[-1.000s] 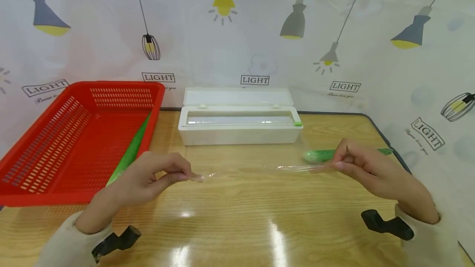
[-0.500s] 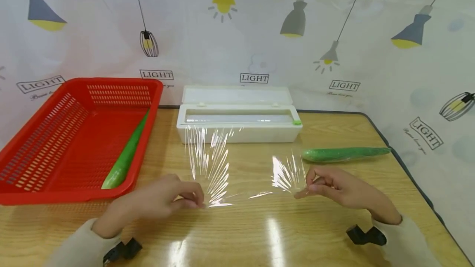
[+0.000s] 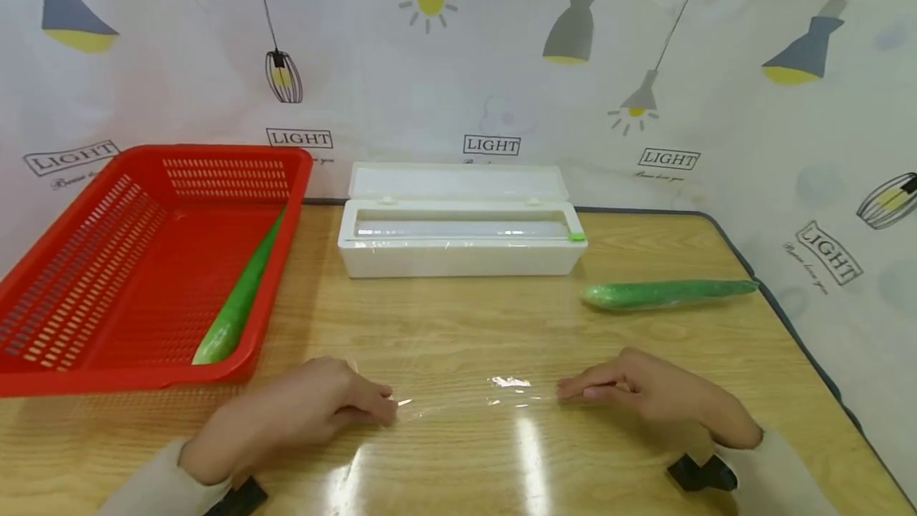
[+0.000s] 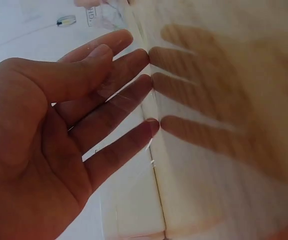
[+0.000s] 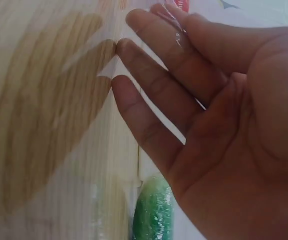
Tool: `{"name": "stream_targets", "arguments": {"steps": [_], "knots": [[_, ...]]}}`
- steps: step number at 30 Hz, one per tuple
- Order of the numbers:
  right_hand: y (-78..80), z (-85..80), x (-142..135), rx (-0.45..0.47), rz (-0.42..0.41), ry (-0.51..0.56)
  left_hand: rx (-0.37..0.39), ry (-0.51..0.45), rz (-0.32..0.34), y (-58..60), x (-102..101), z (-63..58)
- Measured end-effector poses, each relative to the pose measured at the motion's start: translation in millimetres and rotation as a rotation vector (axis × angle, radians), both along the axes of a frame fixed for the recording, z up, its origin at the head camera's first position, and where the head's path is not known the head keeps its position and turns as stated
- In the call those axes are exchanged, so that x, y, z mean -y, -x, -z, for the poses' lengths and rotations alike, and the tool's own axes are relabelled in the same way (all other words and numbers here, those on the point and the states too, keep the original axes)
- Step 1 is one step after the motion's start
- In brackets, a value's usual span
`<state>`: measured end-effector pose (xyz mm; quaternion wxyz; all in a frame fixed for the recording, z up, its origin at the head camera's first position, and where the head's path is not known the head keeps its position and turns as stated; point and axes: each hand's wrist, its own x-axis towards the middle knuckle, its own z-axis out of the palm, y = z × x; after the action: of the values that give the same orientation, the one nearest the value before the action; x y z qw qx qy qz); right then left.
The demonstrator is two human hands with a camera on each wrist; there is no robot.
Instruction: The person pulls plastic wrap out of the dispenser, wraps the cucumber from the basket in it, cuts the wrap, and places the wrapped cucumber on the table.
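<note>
A sheet of clear cling film (image 3: 510, 382) runs from the white cling film dispenser (image 3: 462, 263) towards the front of the table, low over the wood. My left hand (image 3: 308, 408) pinches its left front corner between thumb and fingers. At the right front corner, my right hand (image 3: 648, 390) pinches the film the same way. Both wrist views show the other fingers stretched out, their tips right at the tabletop and its reflection. Beyond my right hand lies a green cucumber (image 3: 669, 294), shiny with film around it. The dispenser's lid (image 3: 458, 181) stands raised, and its roll shows inside.
A red perforated basket (image 3: 154, 377) stands on the left, with another cucumber (image 3: 239, 301) along its right wall. Behind the wooden table (image 3: 458, 460) hangs a lamp-printed cloth (image 3: 501, 46), which continues along the right side.
Both hands have come towards the front and down to the table, drawing the film out of the dispenser. The film, creased half a second ago, now lies flatter. The cucumbers and basket have stayed put.
</note>
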<state>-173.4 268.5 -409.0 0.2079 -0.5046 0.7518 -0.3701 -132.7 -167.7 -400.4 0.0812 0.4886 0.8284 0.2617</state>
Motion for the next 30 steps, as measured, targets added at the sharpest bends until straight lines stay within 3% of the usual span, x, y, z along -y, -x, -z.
{"name": "stream_targets", "arguments": {"steps": [6,11,15,18,25,30], "knots": [[-8.5,-5.0,-1.1,-0.075,-0.085,-0.027,-0.191,0.094,0.031,-10.2,0.2,-3.2],[-17.0,-10.9,-0.8,-0.130,-0.109,-0.103,-0.241,0.185,0.030,-19.5,-1.4,-7.4],[-22.1,-13.1,-2.2,-0.161,-0.105,-0.148,-0.188,0.266,-0.023,-29.8,-2.9,-9.6],[-25.3,-7.0,-7.3,-0.124,-0.093,-0.111,-0.128,0.281,-0.054,-34.3,1.0,-7.7],[-23.1,7.8,-15.4,-0.065,-0.097,-0.024,-0.039,0.184,-0.072,-37.4,15.6,-4.9],[-21.7,2.9,-14.9,-0.066,-0.095,-0.039,-0.094,0.162,-0.072,-36.1,16.9,-7.7]]}}
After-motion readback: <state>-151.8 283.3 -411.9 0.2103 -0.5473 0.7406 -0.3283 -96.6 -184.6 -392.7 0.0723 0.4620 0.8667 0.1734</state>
